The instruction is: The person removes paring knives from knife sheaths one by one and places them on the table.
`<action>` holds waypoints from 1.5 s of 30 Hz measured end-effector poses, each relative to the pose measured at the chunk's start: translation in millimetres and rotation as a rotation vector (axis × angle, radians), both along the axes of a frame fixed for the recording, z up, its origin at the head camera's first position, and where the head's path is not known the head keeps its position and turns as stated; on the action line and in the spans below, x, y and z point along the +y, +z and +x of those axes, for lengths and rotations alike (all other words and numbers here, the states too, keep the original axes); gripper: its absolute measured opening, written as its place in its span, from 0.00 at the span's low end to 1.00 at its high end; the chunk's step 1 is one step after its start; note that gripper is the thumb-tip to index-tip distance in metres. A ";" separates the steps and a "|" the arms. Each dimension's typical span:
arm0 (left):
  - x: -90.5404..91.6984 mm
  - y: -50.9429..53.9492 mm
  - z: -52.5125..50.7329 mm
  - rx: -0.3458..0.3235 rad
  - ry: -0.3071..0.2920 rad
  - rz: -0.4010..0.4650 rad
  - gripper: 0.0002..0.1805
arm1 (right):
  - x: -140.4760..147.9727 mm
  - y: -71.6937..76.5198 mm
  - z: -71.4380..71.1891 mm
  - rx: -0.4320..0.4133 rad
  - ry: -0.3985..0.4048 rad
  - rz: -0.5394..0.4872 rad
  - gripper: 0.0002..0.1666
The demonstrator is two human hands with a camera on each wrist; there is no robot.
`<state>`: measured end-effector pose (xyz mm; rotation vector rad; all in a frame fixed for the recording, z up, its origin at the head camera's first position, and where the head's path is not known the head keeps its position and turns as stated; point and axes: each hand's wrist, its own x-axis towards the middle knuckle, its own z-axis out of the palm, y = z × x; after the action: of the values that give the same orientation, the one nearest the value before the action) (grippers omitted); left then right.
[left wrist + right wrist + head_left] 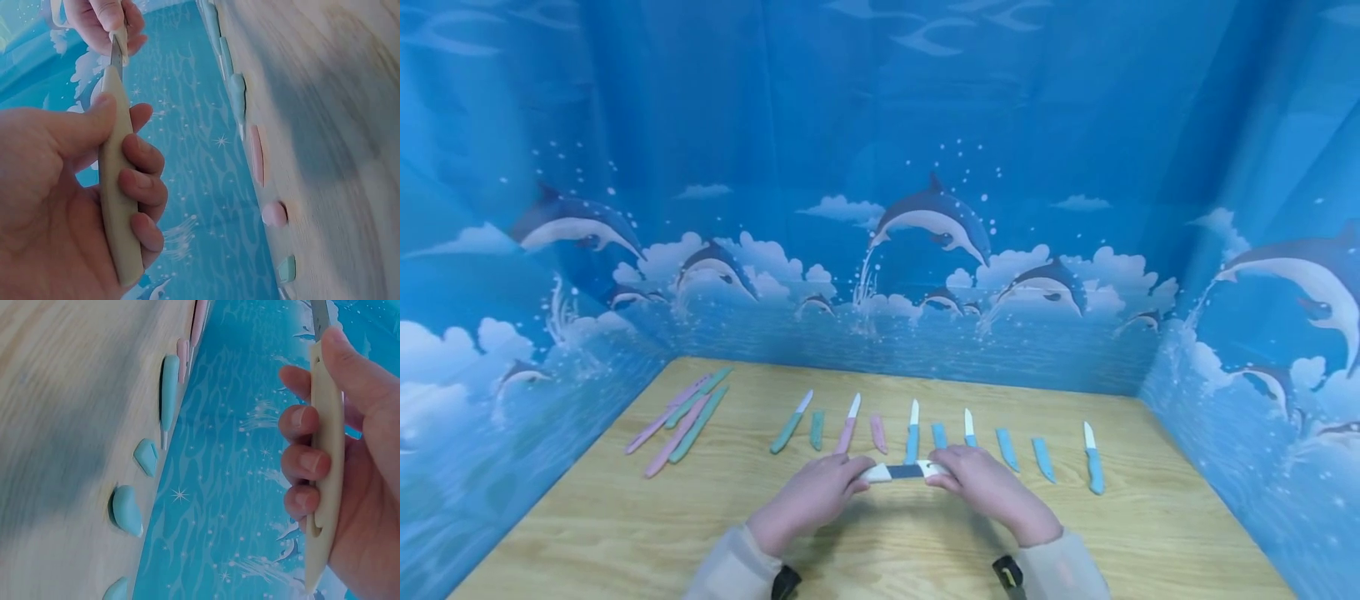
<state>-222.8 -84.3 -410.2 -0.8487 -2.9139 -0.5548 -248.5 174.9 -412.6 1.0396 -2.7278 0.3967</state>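
The left hand (822, 493) was wrapped round the cream handle of a knife (119, 181), its thumb laid along the handle near the blade. The right hand (988, 490) grasped the cream sheath (327, 444), with the fingers curled about one side and the thumb near the mouth. Handle and sheath were held in line above the counter (917, 550), and a stretch of grey blade (906, 472) showed between them. Black bands (1007, 572) sat at both wrists, next to pale sleeves (1067, 568).

Beyond the hands, a row crossed the counter. From the left came a green knife (788, 432), a green sheath (817, 431), a pink knife (847, 429), a pink sheath (878, 434), a blue knife (913, 437) and a blue sheath (938, 435). Further right stood another blue knife, partly hidden by the right hand, then two more blue sheaths, and a last blue knife at the right end. The bare blades pointed away from the person.

At the far left, two pink and two green long pieces (700, 425) lay slanted, close together. A blue dolphin-print curtain (1060, 108) surrounded the counter's back and sides.
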 end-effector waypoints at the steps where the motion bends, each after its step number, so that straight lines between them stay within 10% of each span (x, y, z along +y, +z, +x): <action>1: -0.8 0.1 0.0 -0.003 -0.001 0.002 0.17 | 0.1 0.1 0.0 -0.002 -0.004 0.002 0.15; 45: -4.5 -5.2 -3.2 -0.006 -0.021 -0.002 0.18 | 4.9 3.5 -0.7 -0.075 -0.016 -0.010 0.13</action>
<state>-226.0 -88.7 -415.3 -0.8799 -2.9147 -0.5575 -249.2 179.8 -409.1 1.0192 -2.7952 0.4545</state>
